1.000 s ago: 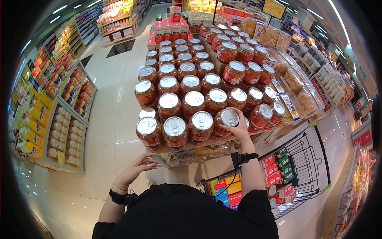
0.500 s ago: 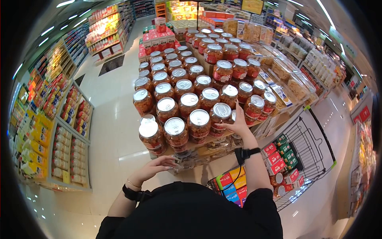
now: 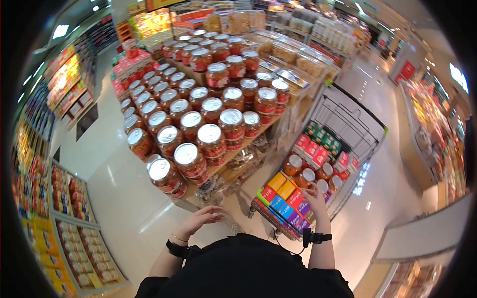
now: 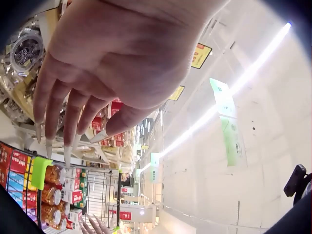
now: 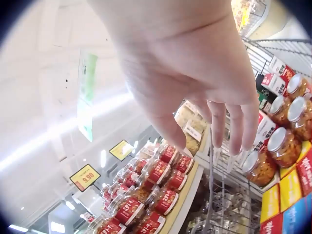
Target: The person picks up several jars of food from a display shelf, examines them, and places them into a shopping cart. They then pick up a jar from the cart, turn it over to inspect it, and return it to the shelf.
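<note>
In the head view my right hand (image 3: 316, 199) is above the shopping cart (image 3: 357, 118), near glass jars (image 3: 307, 175) with silver lids. Its fingers hang relaxed with nothing in them, overlapping the cart's wire side in the right wrist view. My left hand (image 3: 201, 221) hovers in front of the display table, palm showing in the left wrist view, its fingers loosely extended and holding nothing. Rows of jars with red labels and silver lids (image 3: 187, 154) stand on the display table (image 3: 223, 170), stacked two high along the front.
Colourful boxes (image 3: 286, 188) fill the cart's near end, with red-and-white boxes (image 3: 313, 151) and green packs (image 3: 323, 136) behind. Clear food tubs (image 3: 298, 59) sit beside the jars. Shelving (image 3: 74, 238) stands at the left, and a produce counter (image 3: 422, 119) at the right.
My right hand has left a front-row jar, which stays on the table, and moved right and down over the cart. The head view has turned right; my left hand remains empty.
</note>
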Action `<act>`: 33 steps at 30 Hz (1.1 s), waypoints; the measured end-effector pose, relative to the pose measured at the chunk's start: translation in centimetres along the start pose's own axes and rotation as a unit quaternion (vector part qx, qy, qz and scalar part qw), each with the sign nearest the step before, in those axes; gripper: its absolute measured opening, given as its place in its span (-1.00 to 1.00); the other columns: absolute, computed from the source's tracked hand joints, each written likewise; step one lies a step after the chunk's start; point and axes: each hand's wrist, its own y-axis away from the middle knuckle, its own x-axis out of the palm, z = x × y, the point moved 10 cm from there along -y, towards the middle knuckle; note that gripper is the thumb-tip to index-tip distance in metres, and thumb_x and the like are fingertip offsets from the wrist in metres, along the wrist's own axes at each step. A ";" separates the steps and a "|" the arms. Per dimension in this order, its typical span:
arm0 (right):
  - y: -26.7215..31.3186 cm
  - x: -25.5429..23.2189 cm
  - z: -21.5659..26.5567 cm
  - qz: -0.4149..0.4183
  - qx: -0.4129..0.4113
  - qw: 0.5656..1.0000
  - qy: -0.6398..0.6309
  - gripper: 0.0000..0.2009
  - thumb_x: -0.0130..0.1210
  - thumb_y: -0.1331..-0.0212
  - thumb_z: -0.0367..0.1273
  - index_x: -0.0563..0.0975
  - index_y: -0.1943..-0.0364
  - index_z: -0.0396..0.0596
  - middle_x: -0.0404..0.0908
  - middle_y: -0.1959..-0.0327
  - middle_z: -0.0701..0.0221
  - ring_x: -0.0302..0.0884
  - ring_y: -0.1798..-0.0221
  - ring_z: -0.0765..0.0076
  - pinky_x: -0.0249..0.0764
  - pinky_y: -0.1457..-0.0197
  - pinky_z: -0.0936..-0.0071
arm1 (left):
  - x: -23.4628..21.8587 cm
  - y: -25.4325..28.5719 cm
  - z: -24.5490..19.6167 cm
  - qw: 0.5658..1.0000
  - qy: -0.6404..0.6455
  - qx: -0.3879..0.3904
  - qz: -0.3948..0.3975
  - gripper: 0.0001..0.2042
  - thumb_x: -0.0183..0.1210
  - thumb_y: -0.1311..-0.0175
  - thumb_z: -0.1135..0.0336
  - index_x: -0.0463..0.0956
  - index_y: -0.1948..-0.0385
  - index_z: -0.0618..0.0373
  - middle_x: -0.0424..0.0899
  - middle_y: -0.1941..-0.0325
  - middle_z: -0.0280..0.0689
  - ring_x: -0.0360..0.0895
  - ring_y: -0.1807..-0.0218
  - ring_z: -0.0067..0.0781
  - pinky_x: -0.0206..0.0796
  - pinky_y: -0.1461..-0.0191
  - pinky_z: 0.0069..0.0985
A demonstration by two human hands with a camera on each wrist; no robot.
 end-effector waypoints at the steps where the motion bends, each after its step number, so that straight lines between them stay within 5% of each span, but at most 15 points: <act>1: 1.9 -0.8 -1.0 -0.009 0.049 0.999 -0.004 -0.37 0.21 -0.14 -0.41 0.19 -0.29 -0.16 0.57 0.04 0.19 0.58 0.12 0.39 0.51 0.07 0.51 | 0.6 -0.4 0.9 1.000 -0.002 -0.005 0.016 -0.60 -0.06 -0.42 0.23 0.31 -0.22 0.16 0.52 -0.17 -0.21 0.44 -0.22 -0.36 0.23 -0.29 -0.43; 10: 10.7 -3.4 -2.0 -0.012 0.195 0.980 -0.040 -0.53 0.19 -0.17 -0.33 0.35 -0.17 -0.05 0.49 -0.08 0.24 0.56 -0.01 0.28 0.57 -0.02 0.35 | 5.6 -2.2 5.6 0.998 0.019 -0.046 0.046 -0.60 -0.05 -0.40 0.15 0.35 -0.18 0.14 0.55 -0.13 -0.21 0.49 -0.16 -0.36 0.24 -0.25 -0.42; 15: 5.8 -4.2 -2.9 -0.031 0.157 0.981 -0.105 -0.57 0.20 -0.17 -0.35 0.39 -0.11 -0.12 0.51 -0.08 0.28 0.56 0.01 0.31 0.57 0.01 0.36 | 5.1 -1.7 6.2 0.997 0.003 -0.067 0.035 -0.60 -0.03 -0.39 0.14 0.36 -0.17 0.12 0.57 -0.09 -0.21 0.53 -0.10 -0.38 0.27 -0.21 -0.43; 20: -2.9 -5.4 -1.9 -0.067 0.141 0.974 -0.164 -0.63 0.19 -0.14 -0.38 0.46 -0.05 -0.14 0.55 -0.02 0.32 0.58 0.08 0.34 0.56 0.05 0.32 | 3.3 -2.4 2.7 0.998 0.011 -0.027 -0.063 -0.62 -0.03 -0.38 0.16 0.39 -0.14 0.12 0.59 -0.05 -0.24 0.55 -0.06 -0.40 0.30 -0.19 -0.43; 22: -9.2 -7.3 -4.3 -0.092 0.072 0.986 0.123 -0.58 0.23 -0.04 -0.34 0.48 -0.02 -0.16 0.61 0.09 0.29 0.61 0.12 0.24 0.54 0.05 0.29 | 3.3 -3.2 1.9 0.996 0.024 -0.016 -0.085 -0.63 -0.03 -0.38 0.17 0.39 -0.13 0.13 0.59 -0.04 -0.25 0.55 -0.06 -0.40 0.30 -0.19 -0.43; 23: -10.8 -7.2 -4.3 -0.083 0.071 0.987 0.121 -0.58 0.23 -0.04 -0.34 0.48 -0.02 -0.16 0.61 0.09 0.29 0.61 0.12 0.24 0.54 0.05 0.29 | 3.2 -3.6 2.0 0.995 0.021 -0.024 -0.096 -0.62 -0.05 -0.38 0.20 0.37 -0.15 0.18 0.58 -0.06 -0.20 0.54 -0.10 -0.35 0.30 -0.21 -0.41; 25: -14.4 -5.7 -2.6 -0.035 -0.012 0.946 0.322 -0.50 0.22 0.05 -0.26 0.47 -0.03 -0.16 0.66 0.22 0.13 0.63 0.19 0.00 0.52 0.07 0.26 | 3.2 -4.2 1.9 0.992 0.018 -0.028 -0.121 -0.61 -0.07 -0.38 0.24 0.35 -0.16 0.23 0.56 -0.09 -0.15 0.52 -0.14 -0.30 0.29 -0.23 -0.40; 27: -15.8 -4.7 -3.5 0.017 0.040 0.877 0.478 -0.41 0.17 0.00 -0.17 0.39 -0.17 -0.06 0.46 -0.10 0.03 0.41 -0.15 -0.14 0.42 -0.12 0.03 | 3.8 -5.1 2.0 0.991 -0.008 -0.047 -0.124 -0.61 -0.06 -0.38 0.23 0.35 -0.15 0.23 0.57 -0.08 -0.16 0.52 -0.12 -0.33 0.28 -0.22 -0.40; 29: -18.4 -5.7 -10.2 0.049 0.131 0.846 0.514 -0.06 0.34 0.20 -0.06 0.12 -0.39 0.29 0.15 -0.32 0.03 0.23 -0.29 -0.25 0.30 -0.26 -0.06 | 4.0 -6.1 2.6 0.990 -0.033 -0.067 -0.121 -0.63 -0.03 -0.39 0.27 0.33 -0.17 0.19 0.54 -0.08 -0.26 0.50 -0.10 -0.42 0.27 -0.19 -0.46; 31: -17.5 -5.0 -7.5 0.059 0.100 0.820 0.560 -0.14 0.37 0.19 -0.10 0.23 -0.32 0.18 0.26 -0.23 0.03 0.31 -0.22 -0.24 0.34 -0.20 -0.08 | 3.9 -6.5 3.5 0.989 -0.023 -0.059 -0.132 -0.63 -0.02 -0.39 0.30 0.33 -0.17 0.24 0.54 -0.06 -0.23 0.50 -0.10 -0.41 0.28 -0.21 -0.45; 33: -19.3 -4.8 -10.1 0.055 0.092 0.818 0.564 -0.10 0.45 0.30 -0.09 0.26 -0.27 0.14 0.28 -0.22 0.05 0.30 -0.24 -0.19 0.34 -0.19 -0.09 | 3.7 -6.4 3.8 0.983 -0.034 -0.087 -0.158 -0.64 -0.02 -0.39 0.32 0.33 -0.16 0.26 0.54 -0.05 -0.22 0.49 -0.11 -0.40 0.28 -0.22 -0.45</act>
